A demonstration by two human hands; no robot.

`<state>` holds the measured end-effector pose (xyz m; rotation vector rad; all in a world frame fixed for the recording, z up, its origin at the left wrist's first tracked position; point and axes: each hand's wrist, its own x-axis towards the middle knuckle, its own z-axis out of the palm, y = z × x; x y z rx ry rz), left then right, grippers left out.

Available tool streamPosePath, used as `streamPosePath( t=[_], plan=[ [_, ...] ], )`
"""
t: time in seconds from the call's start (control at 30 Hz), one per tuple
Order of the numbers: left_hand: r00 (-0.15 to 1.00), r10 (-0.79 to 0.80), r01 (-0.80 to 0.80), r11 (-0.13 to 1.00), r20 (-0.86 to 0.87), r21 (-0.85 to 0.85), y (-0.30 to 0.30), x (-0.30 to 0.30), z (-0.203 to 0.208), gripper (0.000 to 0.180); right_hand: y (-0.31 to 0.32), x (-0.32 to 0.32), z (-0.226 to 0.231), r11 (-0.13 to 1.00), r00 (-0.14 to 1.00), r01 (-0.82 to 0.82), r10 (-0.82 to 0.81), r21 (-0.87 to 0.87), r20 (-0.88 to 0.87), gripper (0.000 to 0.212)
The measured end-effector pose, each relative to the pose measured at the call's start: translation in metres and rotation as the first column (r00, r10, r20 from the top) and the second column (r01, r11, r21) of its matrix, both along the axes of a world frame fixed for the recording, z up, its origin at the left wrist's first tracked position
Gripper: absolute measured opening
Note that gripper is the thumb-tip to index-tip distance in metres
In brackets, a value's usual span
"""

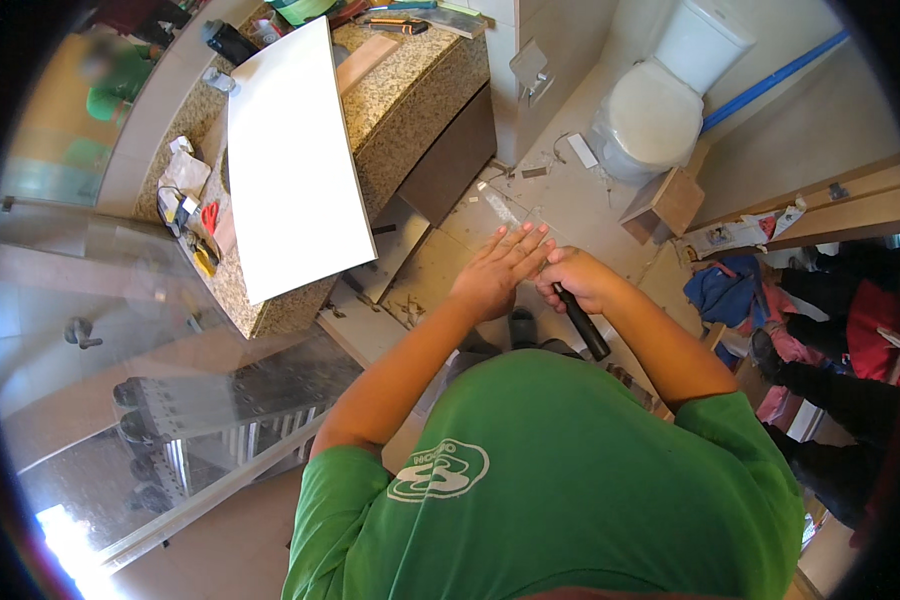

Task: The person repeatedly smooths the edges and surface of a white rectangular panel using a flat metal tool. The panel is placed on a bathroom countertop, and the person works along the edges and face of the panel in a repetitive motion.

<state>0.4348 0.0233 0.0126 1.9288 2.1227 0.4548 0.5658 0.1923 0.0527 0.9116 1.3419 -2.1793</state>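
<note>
In front of my body, my left hand (492,275) is stretched out, palm down, its fingers extended and close to my right hand. My right hand (574,279) is closed round a black cylindrical handle (583,325), which sticks out below the fist toward me. Whatever is at the handle's other end is hidden by my hands, so I cannot tell the tool's kind. Left of my hands, a large white panel (292,160) lies across a speckled granite counter (410,85) and overhangs its near edge.
Red-handled scissors (210,217) and other small tools lie on the counter's left side. A white toilet (650,115) stands at the far right, with a wooden box (662,203) nearby. Debris litters the tiled floor (450,262). Clothes and bags (730,290) lie at right.
</note>
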Motion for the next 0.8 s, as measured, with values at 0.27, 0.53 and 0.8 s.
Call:
streamPosePath(
  t=[0.27,0.53,0.8],
  plan=[
    [0.772,0.629,-0.636,0.763,-0.095,-0.117,0.001,-0.042,-0.025,0.082,0.013,0.022,0.011,1.000,0.996,-0.016,0.017,-0.013,0.084,0.015],
    [0.954,0.293,-0.297,0.952,-0.057,-0.080,0.002,-0.011,-0.014,0.091,0.009,0.012,0.011,0.979,0.979,-0.202,0.202,-0.006,-0.007,0.014],
    [0.976,0.131,-0.138,0.990,-0.176,-0.026,-0.012,-0.005,-0.029,0.098,-0.005,0.009,0.004,0.982,0.983,-0.181,0.179,-0.050,-0.045,0.013]
  ],
)
